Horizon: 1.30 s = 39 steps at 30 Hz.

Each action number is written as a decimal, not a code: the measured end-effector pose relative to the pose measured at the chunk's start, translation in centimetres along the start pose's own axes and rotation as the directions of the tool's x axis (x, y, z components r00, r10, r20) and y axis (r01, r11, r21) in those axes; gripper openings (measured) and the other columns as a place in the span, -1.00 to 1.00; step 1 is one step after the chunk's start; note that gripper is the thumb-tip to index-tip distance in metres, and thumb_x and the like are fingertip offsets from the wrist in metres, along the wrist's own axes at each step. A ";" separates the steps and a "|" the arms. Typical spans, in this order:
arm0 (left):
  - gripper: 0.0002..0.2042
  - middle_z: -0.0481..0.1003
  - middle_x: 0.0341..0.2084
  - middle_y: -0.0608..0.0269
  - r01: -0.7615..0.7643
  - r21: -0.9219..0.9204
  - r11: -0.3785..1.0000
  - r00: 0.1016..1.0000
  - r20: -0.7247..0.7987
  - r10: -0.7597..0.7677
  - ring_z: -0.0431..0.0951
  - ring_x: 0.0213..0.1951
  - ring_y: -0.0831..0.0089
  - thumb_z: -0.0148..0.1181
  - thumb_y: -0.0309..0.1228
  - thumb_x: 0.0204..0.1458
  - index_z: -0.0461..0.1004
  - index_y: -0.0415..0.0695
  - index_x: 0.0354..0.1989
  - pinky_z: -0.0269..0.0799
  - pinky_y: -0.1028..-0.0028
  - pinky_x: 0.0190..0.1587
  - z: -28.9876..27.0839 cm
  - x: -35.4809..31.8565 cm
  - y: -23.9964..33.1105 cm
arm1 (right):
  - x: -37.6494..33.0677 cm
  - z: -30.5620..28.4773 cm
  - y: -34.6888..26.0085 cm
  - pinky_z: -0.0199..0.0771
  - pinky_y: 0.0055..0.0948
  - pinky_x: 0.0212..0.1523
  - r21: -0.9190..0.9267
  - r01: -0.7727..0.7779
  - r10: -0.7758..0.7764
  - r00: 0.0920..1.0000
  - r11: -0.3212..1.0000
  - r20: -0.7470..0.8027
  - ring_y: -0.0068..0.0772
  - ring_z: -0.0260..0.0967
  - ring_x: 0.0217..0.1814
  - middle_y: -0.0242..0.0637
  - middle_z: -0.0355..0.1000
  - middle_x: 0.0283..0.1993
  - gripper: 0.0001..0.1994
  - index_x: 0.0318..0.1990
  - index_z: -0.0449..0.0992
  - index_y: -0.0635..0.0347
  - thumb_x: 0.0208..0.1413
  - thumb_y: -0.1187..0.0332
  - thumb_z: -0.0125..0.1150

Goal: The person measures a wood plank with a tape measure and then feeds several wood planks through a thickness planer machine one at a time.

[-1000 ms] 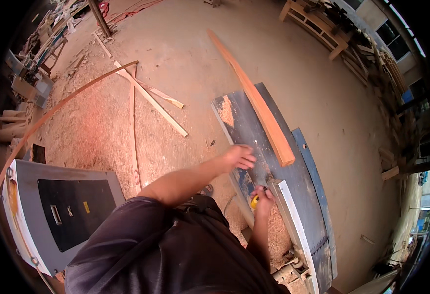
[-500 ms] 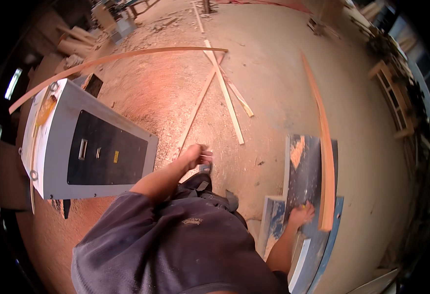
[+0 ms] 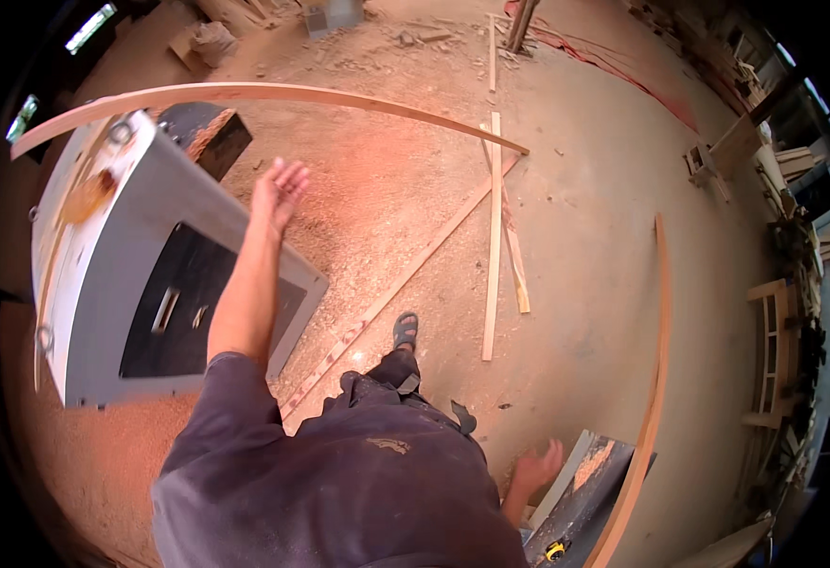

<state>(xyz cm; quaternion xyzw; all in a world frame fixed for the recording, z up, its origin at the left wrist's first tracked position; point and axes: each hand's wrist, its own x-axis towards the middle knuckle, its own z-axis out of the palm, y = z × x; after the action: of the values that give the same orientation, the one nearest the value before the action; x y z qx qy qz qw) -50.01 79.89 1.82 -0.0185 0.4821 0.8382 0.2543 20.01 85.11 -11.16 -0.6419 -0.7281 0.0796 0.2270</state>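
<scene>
My left hand (image 3: 281,192) reaches forward and is open, fingers stretched, with nothing in it. It is nearest to a long thin wooden strip (image 3: 245,92), which extends from the top of a grey-white machine (image 3: 141,275) out over the floor; a gap shows between hand and strip. On my right side, my right hand (image 3: 536,466) is open and empty, beside a dark metal machine bed (image 3: 581,511). A yellow and black tape measure (image 3: 555,550) lies on that bed. Along the bed's right side runs a second long wooden strip (image 3: 659,369), its far end reaching past the bed.
Several pale wooden strips (image 3: 494,256) lie crossed on the sawdust-covered floor ahead of my sandalled foot (image 3: 406,329). A dark block-like part with wood chips (image 3: 216,142) juts out behind the grey machine. A wooden frame (image 3: 773,350) stands at the right, and red cables (image 3: 614,71) lie far off.
My right hand has let go of the tape measure and come off the machine bed. My left hand has swung forward and left, opening out. The view has turned left.
</scene>
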 end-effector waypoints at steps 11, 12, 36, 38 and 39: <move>-0.25 0.09 0.33 -0.06 -0.221 -0.214 0.952 0.959 -0.227 0.171 0.05 0.37 0.13 0.34 -0.22 0.04 0.08 -0.23 0.32 0.03 0.28 0.33 0.4 22.2 7.8 | 21.9 11.6 -29.7 0.31 -0.17 0.19 0.484 0.301 -0.497 0.794 0.822 0.349 0.07 0.33 0.13 0.02 0.41 0.03 -0.65 -0.07 0.49 0.25 -0.11 0.56 0.18; -0.37 0.23 0.20 0.06 -0.203 -0.265 0.943 0.971 -0.181 0.159 0.13 0.31 0.26 0.31 -0.25 0.06 0.17 -0.17 0.26 0.03 0.31 0.32 0.9 22.9 7.7 | 23.2 12.8 -31.5 0.32 -0.18 0.19 0.494 0.314 -0.519 0.775 0.811 0.361 0.06 0.34 0.12 0.01 0.42 0.02 -0.66 -0.08 0.50 0.24 -0.10 0.55 0.18; -0.43 0.50 -0.05 -0.10 -0.499 0.480 0.721 0.595 -0.415 0.688 0.53 -0.05 0.23 0.09 -0.25 0.09 0.24 -0.46 0.17 0.41 0.31 0.13 28.7 43.4 18.2 | 77.0 70.5 -71.1 0.34 0.06 0.07 0.809 0.546 -0.945 -0.089 0.218 0.315 0.17 0.42 -0.04 0.11 0.48 -0.12 -0.47 0.12 0.32 0.42 0.02 0.27 0.12; -0.44 0.52 -0.13 -0.07 -0.554 0.414 0.722 0.605 -0.396 0.691 0.60 -0.18 0.18 0.32 -0.34 -0.09 0.33 -0.46 0.03 0.54 0.27 -0.02 32.2 46.5 19.1 | 79.2 73.3 -68.7 0.46 -0.03 -0.17 0.816 0.559 -0.978 -0.043 0.146 0.205 0.12 0.48 -0.20 0.03 0.50 -0.36 -0.58 -0.15 0.46 0.40 -0.06 0.19 0.18; -0.50 0.53 -0.15 -0.07 -0.543 0.438 0.716 0.521 -0.492 0.697 0.61 -0.18 0.17 0.32 -0.35 -0.08 0.36 -0.43 -0.03 0.55 0.29 -0.03 32.2 44.5 19.1 | 77.4 70.4 -71.0 0.45 -0.03 -0.21 0.861 0.442 -0.938 -0.110 0.251 0.329 0.13 0.48 -0.23 0.04 0.49 -0.37 -0.63 -0.27 0.47 0.37 -0.10 0.19 0.20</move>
<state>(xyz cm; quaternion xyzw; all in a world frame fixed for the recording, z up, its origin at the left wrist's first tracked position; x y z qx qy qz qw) -90.29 116.64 21.99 -0.0926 0.6047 0.7541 -0.2390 -79.91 160.98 -26.84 0.1061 -0.9003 0.4220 -0.0134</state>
